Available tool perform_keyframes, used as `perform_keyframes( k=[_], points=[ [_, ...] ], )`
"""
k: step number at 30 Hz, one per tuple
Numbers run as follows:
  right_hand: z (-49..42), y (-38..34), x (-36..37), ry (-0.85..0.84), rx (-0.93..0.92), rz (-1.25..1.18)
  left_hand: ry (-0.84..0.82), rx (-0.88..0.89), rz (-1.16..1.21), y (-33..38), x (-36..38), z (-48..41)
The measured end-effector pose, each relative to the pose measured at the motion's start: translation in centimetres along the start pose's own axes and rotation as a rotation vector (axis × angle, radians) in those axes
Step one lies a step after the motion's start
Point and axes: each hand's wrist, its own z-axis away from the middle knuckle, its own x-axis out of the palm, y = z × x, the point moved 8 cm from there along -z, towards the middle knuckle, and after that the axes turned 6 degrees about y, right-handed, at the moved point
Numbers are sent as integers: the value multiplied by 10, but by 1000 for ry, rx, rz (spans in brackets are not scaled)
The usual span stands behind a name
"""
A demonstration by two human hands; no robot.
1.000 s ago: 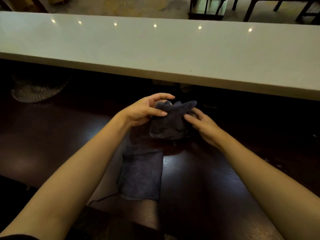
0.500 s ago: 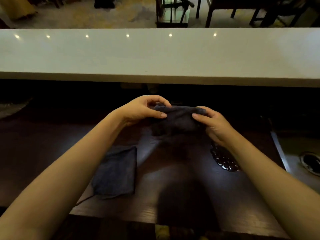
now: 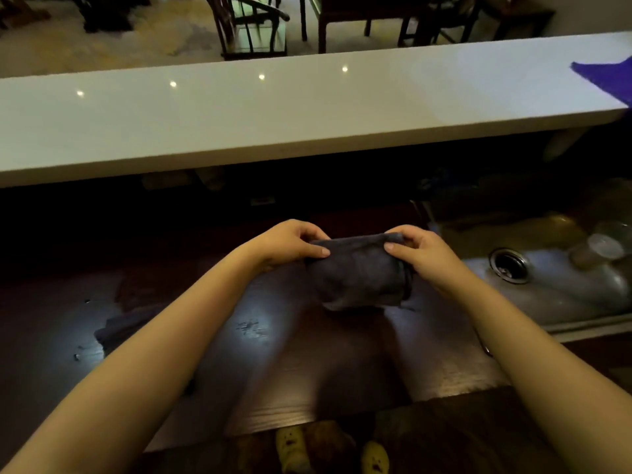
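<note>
Where the frame ends at the bottom centre, two yellow slippers (image 3: 290,446) show on the floor, just below the near edge of the dark wooden worktop (image 3: 307,371). Both bare forearms run from the lower corners up toward mid-frame. At the left, partly under the left forearm, a second dark cloth (image 3: 118,331) lies flat on the worktop, well apart from the hands. Light glare and a few small specks sit on the wood near it.

Centre of frame: the left hand (image 3: 287,242) and the right hand (image 3: 420,251) each pinch one upper corner of the dark grey cloth (image 3: 359,271), thumb in front, fingers curled behind. The cloth is folded into a short, thick rectangle, with its top edge stretched level between the hands and the rest hanging down. Cannot tell whether its lower edge touches the worktop or hangs just above it.

Right of the right hand, a steel sink (image 3: 564,302) is set into the worktop. It has a round drain (image 3: 508,265), and beyond that a clear cup (image 3: 603,249), blurred.

Behind, a white upper worktop (image 3: 273,114) spans the full width and reflects a row of small lights. At its upper right end lies a purple cloth (image 3: 607,80), cut by the frame edge. Along the top of the frame, dark wooden chairs (image 3: 249,25) stand on a pale floor.
</note>
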Motion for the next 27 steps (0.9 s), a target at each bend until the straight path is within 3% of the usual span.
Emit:
perform_keyframes(
  k=[5,9,13,15,18,20,23,27],
  points=[
    [13,45,-19,60,133,18,-8,-152,21,-25,41,-16],
    [2,71,-25,138,147,194,189,-168,-33,-41,43,-35],
    [-10,76,-19,250,83,587,331,-93,-44,-52,39,-46],
    [-5,69,-4,289,-70,884,445,-58,-115,-64,26,-43],
    [9,73,46,61,-336,1008,577,-64,-462,-94,5,-32],
    [11,91,71,-130,-347,1035,572,-144,-700,-122,-2,-24],
    [-1,110,82,-191,-271,1034,537,-196,-851,-155,-2,-14],
    [-7,119,89,-196,-283,1052,559,-166,-859,-169,4,-9]
  ],
)
